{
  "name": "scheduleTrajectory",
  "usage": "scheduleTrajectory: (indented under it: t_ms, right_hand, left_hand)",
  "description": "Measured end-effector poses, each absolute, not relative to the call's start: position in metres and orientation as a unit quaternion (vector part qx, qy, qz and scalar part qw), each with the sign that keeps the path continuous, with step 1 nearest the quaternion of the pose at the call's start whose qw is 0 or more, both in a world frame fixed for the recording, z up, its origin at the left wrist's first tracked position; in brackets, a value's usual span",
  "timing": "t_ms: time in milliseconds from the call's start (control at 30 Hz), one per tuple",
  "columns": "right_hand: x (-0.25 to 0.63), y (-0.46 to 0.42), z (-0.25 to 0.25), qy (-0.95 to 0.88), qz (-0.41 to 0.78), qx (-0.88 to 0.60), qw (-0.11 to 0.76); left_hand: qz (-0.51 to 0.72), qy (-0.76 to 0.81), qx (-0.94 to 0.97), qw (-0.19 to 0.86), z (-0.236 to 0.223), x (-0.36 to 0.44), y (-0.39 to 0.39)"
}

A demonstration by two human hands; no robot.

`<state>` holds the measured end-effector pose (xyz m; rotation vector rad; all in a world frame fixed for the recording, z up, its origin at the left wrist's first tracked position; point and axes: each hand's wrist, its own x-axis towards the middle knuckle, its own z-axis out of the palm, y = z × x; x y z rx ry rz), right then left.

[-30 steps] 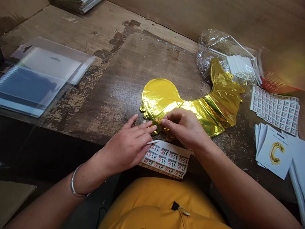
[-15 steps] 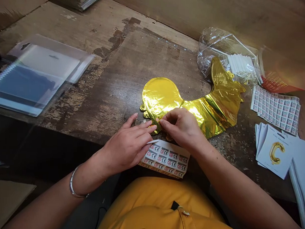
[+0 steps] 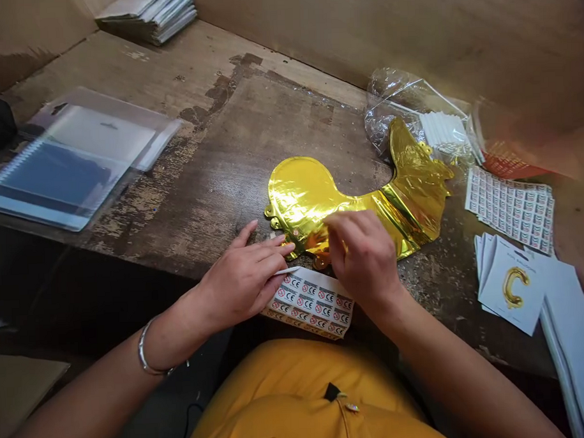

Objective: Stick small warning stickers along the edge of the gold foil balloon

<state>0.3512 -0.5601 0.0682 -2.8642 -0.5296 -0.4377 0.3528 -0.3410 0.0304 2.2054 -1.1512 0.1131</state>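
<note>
My left hand (image 3: 241, 272) rests at the table's near edge, its fingertips lying on the lower rim of a gold foil balloon (image 3: 300, 187). Between its thumb and fingers it holds a sheet of CE stickers (image 3: 314, 301) and a thin white straw (image 3: 288, 270). The sheet hangs over the table edge. A tiny round sticker (image 3: 295, 232) sits on the foil just past those fingertips. My right hand (image 3: 365, 255) hovers above the balloon's lower edge, fingers curled together, with nothing visible in them. The flat balloon has a curved shape and small tabs along its edge.
At right are more sticker sheets (image 3: 509, 205), cards picturing a gold C balloon (image 3: 512, 281) and a clear bag (image 3: 388, 107) near white straws (image 3: 445, 132). Clear plastic sleeves (image 3: 74, 163) lie at left. A paper stack (image 3: 151, 16) stands in the back corner.
My right hand has lifted off the balloon's edge and moved right, leaving the small sticker on the foil. My left hand stays on the balloon rim. The view has tilted slightly.
</note>
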Motion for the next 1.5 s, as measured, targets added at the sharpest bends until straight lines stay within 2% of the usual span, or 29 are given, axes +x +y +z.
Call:
scheduleTrajectory:
  t_ms: [167, 400, 567, 667, 833, 900, 1000, 1100, 1233, 1333, 1400, 1500]
  right_hand:
    - [0.332, -0.555, 0.062, -0.268, -0.051, -0.953, 0.130]
    - [0.335, -0.549, 0.055, -0.242, -0.067, -0.963, 0.096]
    - [0.337, -0.549, 0.054, -0.224, -0.076, -0.961, 0.141]
    - [0.344, -0.554, 0.057, -0.144, -0.080, -0.960, 0.225]
    - [0.368, -0.570, 0.061, 0.026, -0.008, -0.882, 0.470]
    - [0.378, -0.575, 0.063, 0.040, 0.035, -0.862, 0.504]
    - [0.386, -0.576, 0.069, 0.018, 0.066, -0.873, 0.483]
    - [0.383, -0.570, 0.076, 0.001, 0.036, -0.894, 0.447]
    - [0.357, -0.563, 0.076, -0.090, -0.074, -0.950, 0.288]
    - [0.336, -0.564, 0.071, -0.152, -0.073, -0.960, 0.222]
    - [0.333, -0.573, 0.073, -0.145, -0.075, -0.955, 0.247]
    - [0.358, -0.608, 0.085, -0.020, -0.087, -0.930, 0.357]
  left_hand:
    - [0.034, -0.437, 0.838, 0.325, 0.032, 0.353, -0.340]
    - [0.041, -0.439, 0.841, 0.315, 0.031, 0.351, -0.336]
    - [0.069, -0.409, 0.847, 0.332, 0.040, 0.347, -0.338]
    - [0.084, -0.377, 0.860, 0.333, 0.047, 0.344, -0.341]
    - [0.094, -0.386, 0.868, 0.298, 0.060, 0.347, -0.347]
    - [0.082, -0.420, 0.856, 0.290, 0.065, 0.351, -0.352]
    - [0.042, -0.477, 0.832, 0.281, 0.070, 0.359, -0.363]
    - [0.011, -0.513, 0.818, 0.261, 0.068, 0.365, -0.373]
    - [-0.017, -0.508, 0.818, 0.269, 0.059, 0.370, -0.378]
    - [-0.019, -0.486, 0.826, 0.284, 0.054, 0.371, -0.377]
    - [-0.015, -0.492, 0.822, 0.286, 0.052, 0.371, -0.375]
    - [-0.016, -0.501, 0.815, 0.290, 0.049, 0.371, -0.373]
